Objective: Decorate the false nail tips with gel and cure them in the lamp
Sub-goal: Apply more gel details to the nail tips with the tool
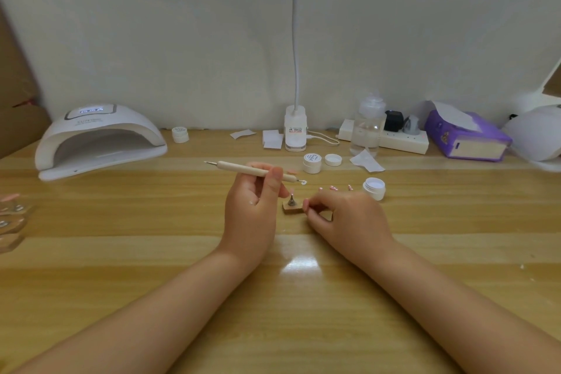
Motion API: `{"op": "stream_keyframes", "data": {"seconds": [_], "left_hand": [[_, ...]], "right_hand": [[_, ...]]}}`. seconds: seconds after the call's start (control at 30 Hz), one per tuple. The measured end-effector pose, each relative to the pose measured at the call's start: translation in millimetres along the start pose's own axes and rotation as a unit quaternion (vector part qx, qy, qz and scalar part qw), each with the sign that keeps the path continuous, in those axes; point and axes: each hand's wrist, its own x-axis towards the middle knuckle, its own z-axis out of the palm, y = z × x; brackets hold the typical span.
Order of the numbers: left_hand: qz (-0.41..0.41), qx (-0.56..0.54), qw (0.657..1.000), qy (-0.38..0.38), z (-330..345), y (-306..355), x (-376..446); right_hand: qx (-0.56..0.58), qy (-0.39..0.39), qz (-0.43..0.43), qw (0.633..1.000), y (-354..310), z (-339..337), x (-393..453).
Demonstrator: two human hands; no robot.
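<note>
My left hand [253, 200] grips a beige dotting pen [243, 169] held level, its right tip carrying a white blob of gel. Below that tip stands a small wooden nail stand [292, 206] with a metal peg and a pink nail tip on top. My right hand [343, 215] pinches the right edge of the stand with curled fingers. Several pink nail tips [334, 188] lie on the table behind my right hand. An open gel pot [374, 188] stands to their right. The white curing lamp [97, 140] sits at the far left.
A closed gel jar [312, 162] and a loose lid [333, 159] stand behind the hands. A desk lamp base [295, 130], clear bottle [367, 127], power strip [403, 140] and purple tissue box [467, 136] line the wall. Nail holders [12, 215] lie at the left edge.
</note>
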Motion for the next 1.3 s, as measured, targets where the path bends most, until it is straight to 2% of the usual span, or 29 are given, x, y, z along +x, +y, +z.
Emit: {"op": "stream_keyframes", "data": {"seconds": [0.1, 0.27, 0.4, 1.3], "left_hand": [[-0.008, 0.005, 1.000, -0.002, 0.2, -0.6, 0.0], [0.002, 0.016, 1.000, -0.026, 1.0, 0.8, -2.6], [0.013, 0.041, 0.998, -0.046, 1.4, 3.7, -4.1], [0.025, 0.097, 0.993, -0.060, 2.8, 4.7, -5.0]], "right_hand": [[0.017, 0.004, 0.018, 1.000, 1.8, 0.0, 0.5], [0.132, 0.031, 0.057, 0.989, 5.1, -1.4, -0.5], [0.166, 0.042, 0.059, 0.983, 4.3, -1.9, -0.2], [0.185, 0.037, 0.037, 0.981, 3.2, -3.1, -0.4]]}}
